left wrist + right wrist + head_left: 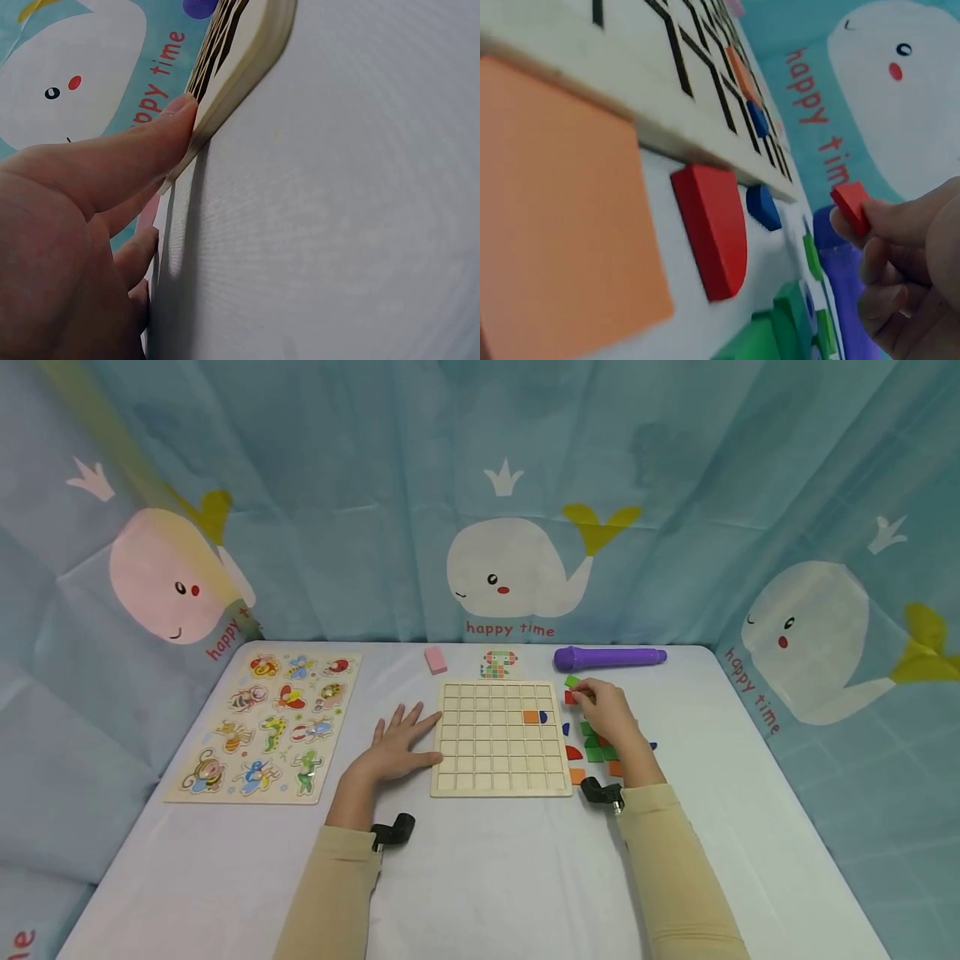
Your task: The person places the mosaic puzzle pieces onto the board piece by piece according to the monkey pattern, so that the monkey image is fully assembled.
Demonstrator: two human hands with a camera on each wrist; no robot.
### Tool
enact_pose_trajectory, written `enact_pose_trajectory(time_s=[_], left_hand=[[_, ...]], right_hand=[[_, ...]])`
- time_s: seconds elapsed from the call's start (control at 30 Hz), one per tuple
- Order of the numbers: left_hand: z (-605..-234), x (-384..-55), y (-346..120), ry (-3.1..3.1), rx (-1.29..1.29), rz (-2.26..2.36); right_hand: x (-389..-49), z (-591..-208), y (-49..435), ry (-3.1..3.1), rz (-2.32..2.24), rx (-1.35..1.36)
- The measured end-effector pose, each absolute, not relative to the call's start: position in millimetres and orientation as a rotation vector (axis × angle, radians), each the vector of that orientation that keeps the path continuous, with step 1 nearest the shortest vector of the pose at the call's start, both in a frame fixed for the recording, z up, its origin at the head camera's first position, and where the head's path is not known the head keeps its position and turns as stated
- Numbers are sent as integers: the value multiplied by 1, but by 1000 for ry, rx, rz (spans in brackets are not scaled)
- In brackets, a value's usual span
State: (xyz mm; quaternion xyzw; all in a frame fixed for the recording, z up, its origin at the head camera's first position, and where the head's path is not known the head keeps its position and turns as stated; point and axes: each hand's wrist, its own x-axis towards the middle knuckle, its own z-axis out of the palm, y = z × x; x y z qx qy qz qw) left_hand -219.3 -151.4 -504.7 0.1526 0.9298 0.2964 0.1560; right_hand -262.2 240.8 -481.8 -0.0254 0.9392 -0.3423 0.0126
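Observation:
My right hand (pixel 609 714) pinches a small red block (pixel 852 207) between thumb and fingertips, raised above the table at the board's right side. My left hand (pixel 393 750) lies spread, its thumb and index finger touching the left edge of the wooden grid board (pixel 495 752). Two pieces sit in neighbouring cells near the board's right side: an orange square (pixel 531 717) and a blue rounded piece (pixel 543 717). Beside the board lie a red rounded piece (pixel 711 231), a blue piece (pixel 763 207), an orange square (pixel 562 217) and several green pieces (pixel 595 754), partly hidden by my right arm.
A patterned card (pixel 498 665) lies behind the board, with a pink block (pixel 435 661) to its left. To the right is a purple microphone-shaped object (pixel 611 658). An insect picture puzzle (pixel 281 752) lies on the left. A whale-print curtain (pixel 337 552) surrounds the white table.

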Motion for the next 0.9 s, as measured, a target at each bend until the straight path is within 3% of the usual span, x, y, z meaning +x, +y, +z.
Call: enact_pose_trajectory(time_s=[0.33,0.9], left_hand=[[-506,-220,-147,2662,442,834],[-501,-216,-152,2663,434,836]], right_hand=[[-266,-474,228,2913,-1141,-203],[-286,-485,197,2732,-1172,-160]])
